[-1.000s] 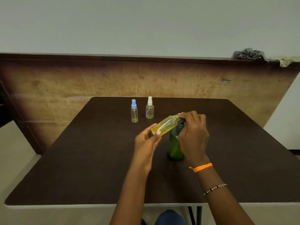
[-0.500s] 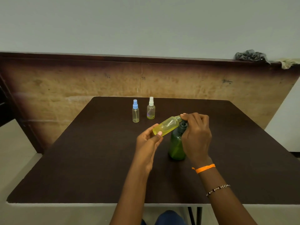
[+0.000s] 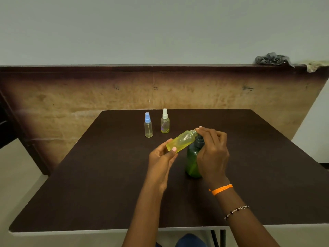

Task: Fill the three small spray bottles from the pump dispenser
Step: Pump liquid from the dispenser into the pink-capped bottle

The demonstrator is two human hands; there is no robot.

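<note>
My left hand (image 3: 162, 158) holds a small yellow bottle (image 3: 181, 140) by its base, tilted with its uncapped neck up against the top of the green pump dispenser (image 3: 192, 162). My right hand (image 3: 212, 150) curls over the dispenser's dark pump head (image 3: 199, 141), fingertips at the bottle's neck. The dispenser stands on the dark brown table (image 3: 106, 184). Two more small spray bottles stand upright farther back: one with a blue cap (image 3: 148, 124), one with a white cap (image 3: 165, 121). Both look nearly empty, with a little liquid at the bottom of the white-capped one.
Behind the table runs a worn wooden panel (image 3: 71, 97) topped by a ledge with a crumpled grey cloth (image 3: 272, 59). A dark edge of furniture sits at far left. The table's near edge is at the bottom of the view.
Both hands and the yellow bottle stay at the pump head, with almost no shift. The two capped bottles have not moved.
</note>
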